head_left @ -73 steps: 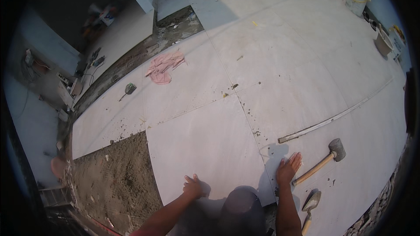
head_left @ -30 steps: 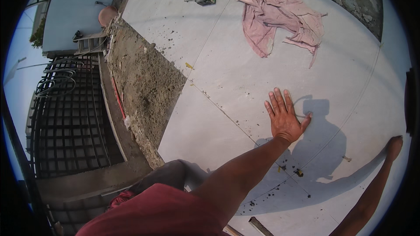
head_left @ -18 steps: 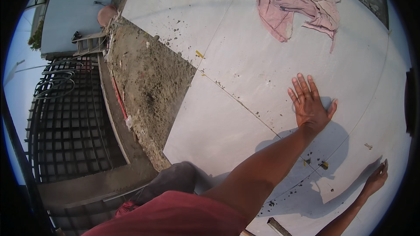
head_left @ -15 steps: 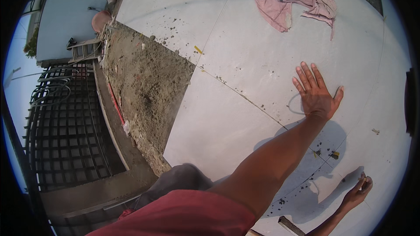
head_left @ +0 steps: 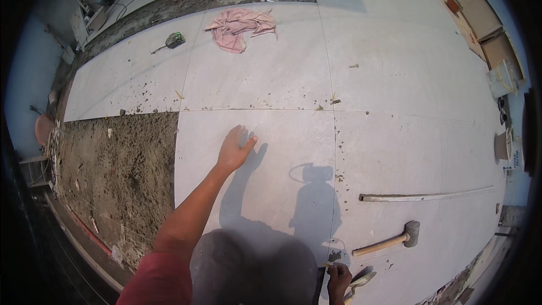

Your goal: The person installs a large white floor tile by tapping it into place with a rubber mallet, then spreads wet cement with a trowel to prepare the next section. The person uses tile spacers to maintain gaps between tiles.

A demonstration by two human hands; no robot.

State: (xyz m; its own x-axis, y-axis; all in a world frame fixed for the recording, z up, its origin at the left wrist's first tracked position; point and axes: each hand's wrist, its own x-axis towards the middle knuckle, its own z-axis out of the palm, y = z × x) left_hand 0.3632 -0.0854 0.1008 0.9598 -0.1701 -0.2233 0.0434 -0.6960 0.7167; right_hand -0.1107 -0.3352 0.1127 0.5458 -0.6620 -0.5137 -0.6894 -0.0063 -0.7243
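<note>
My left hand (head_left: 234,149) is open above a large pale floor tile (head_left: 265,152), its fingers stretched out and its shadow falling on the tile to the right. Low in the view, my right hand (head_left: 339,278) has its fingers drawn together; what they hold, if anything, is too small to make out. Right by its fingertips lie a small yellow piece (head_left: 328,265) and a dark mortar crumb (head_left: 335,256) near the tile joint. Beside this hand rests a trowel (head_left: 361,280). A rubber mallet (head_left: 389,239) with a wooden handle lies farther right.
To the left is a bed of rough mortar (head_left: 121,164) next to the tile edge. A long metal straightedge (head_left: 426,195) lies on the right tiles. Farther off are a pink cloth (head_left: 240,25) and a dark green object (head_left: 175,39). Buckets (head_left: 502,79) and cartons stand at the right.
The view has swung toward the right, bringing the mallet, straightedge and trowel into sight. My left hand's fingers, spread before, now appear closer together. My right hand is now beside the trowel.
</note>
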